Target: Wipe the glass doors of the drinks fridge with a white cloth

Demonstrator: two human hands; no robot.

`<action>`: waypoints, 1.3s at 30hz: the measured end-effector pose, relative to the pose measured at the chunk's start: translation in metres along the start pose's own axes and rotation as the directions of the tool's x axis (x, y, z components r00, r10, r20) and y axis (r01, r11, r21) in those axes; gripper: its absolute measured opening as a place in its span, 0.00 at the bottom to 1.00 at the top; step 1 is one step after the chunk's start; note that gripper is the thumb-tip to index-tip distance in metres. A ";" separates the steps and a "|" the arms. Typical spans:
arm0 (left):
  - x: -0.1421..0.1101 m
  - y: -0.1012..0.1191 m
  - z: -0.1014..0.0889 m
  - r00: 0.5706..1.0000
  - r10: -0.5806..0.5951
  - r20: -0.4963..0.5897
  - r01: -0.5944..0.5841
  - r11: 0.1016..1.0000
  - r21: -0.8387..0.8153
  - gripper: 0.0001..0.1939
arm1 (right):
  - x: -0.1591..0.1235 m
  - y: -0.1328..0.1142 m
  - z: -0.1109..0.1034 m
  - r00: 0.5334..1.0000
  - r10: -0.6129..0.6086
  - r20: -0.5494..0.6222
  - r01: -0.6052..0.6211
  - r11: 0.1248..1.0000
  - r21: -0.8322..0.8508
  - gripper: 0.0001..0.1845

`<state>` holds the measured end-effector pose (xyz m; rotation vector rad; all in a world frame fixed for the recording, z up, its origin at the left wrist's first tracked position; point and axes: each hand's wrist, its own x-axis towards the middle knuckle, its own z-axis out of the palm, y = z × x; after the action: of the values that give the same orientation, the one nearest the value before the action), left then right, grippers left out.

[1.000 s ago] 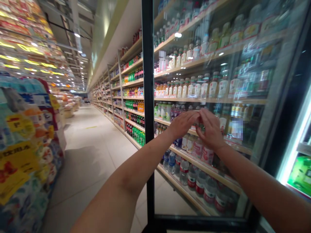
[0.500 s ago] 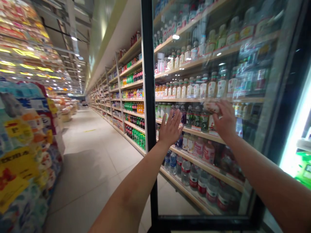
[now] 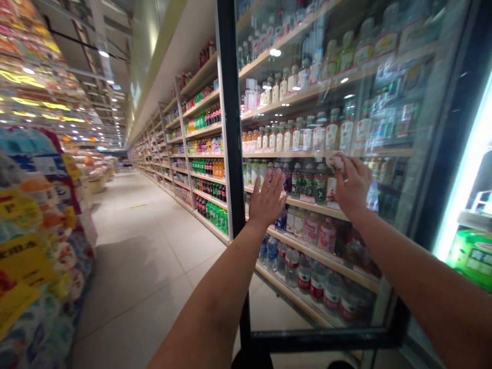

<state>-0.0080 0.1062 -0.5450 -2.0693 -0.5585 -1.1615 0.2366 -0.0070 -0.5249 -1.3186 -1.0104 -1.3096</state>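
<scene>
Apparently mid-work at glass door [image 3: 326, 340], with left hand [image 3: 266, 201] spread wide, seemingly empty, and right hand [image 3: 352, 188] curled around crumpled pale wad [image 3: 335, 163]; impossible to tell portion covered from remaining.

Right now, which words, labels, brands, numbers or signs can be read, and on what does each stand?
"用水", probably: yellow sign, lower left; preceding character cut off.
Too blurred: smaller yellow tag above it, green package at right, bottle labels behind the glass door.
No brand or number is legible.
</scene>
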 end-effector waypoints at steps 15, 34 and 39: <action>0.001 0.001 0.001 0.999 -0.024 0.020 0.025 1.000 -0.016 0.33 | -0.022 -0.019 0.003 0.979 -0.201 0.027 0.199 0.978 0.066 0.27; 0.001 -0.003 0.002 1.000 -0.009 -0.019 0.008 0.998 -0.064 0.32 | -0.026 -0.049 0.018 0.982 -0.190 0.024 0.182 0.965 0.190 0.24; 0.003 -0.004 0.002 1.000 -0.018 -0.024 0.015 0.992 -0.122 0.32 | -0.017 -0.054 0.024 0.995 -0.095 -0.031 0.099 0.986 0.134 0.24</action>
<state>-0.0081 0.1101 -0.5418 -2.1536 -0.5049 -1.2577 0.1866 0.0277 -0.5361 -1.1606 -1.1386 -1.3022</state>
